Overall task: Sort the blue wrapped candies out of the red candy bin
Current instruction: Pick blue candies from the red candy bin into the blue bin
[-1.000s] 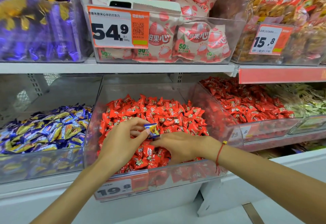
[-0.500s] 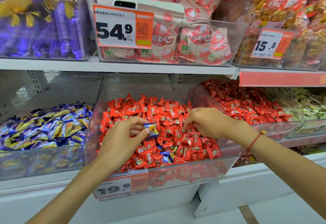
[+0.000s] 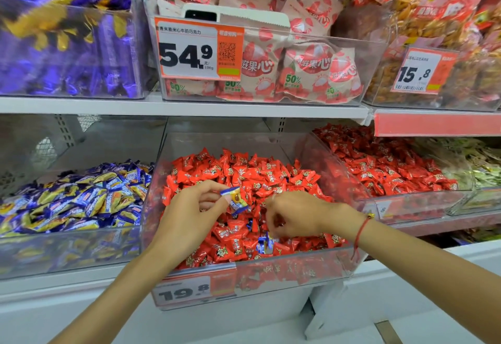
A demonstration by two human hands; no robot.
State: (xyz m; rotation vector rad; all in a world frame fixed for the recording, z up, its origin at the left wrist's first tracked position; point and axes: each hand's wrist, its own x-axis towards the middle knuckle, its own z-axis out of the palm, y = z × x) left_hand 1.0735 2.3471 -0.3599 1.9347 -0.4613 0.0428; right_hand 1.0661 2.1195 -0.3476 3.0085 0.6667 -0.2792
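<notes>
Bright red wrappers with a small cartoon print filling the clear bin (image 3: 320,154). Blue wrapper with a yellow-orange patch on the candy (image 3: 235,199) pinched by the left hand (image 3: 189,216). More blue wrappers (image 3: 264,243) at 6 o'clock amid the red. Red string bracelet (image 3: 362,231) on the right wrist. Blue-and-yellow wrappers at 9 o'clock in the neighbouring bin (image 3: 67,248). Orange-and-white price tag (image 3: 199,49), black numerals, at 12 o'clock.

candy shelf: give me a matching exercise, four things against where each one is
Things:
1. left hand
2. right hand
3. 19.8 price tag
4. blue candy bin

Places or states:
A. left of the red candy bin
B. on the red bin's front wall
C. pinching a blue wrapped candy
D. fingers down among red candies

Pairs: 1-C, 2-D, 3-B, 4-A
</notes>
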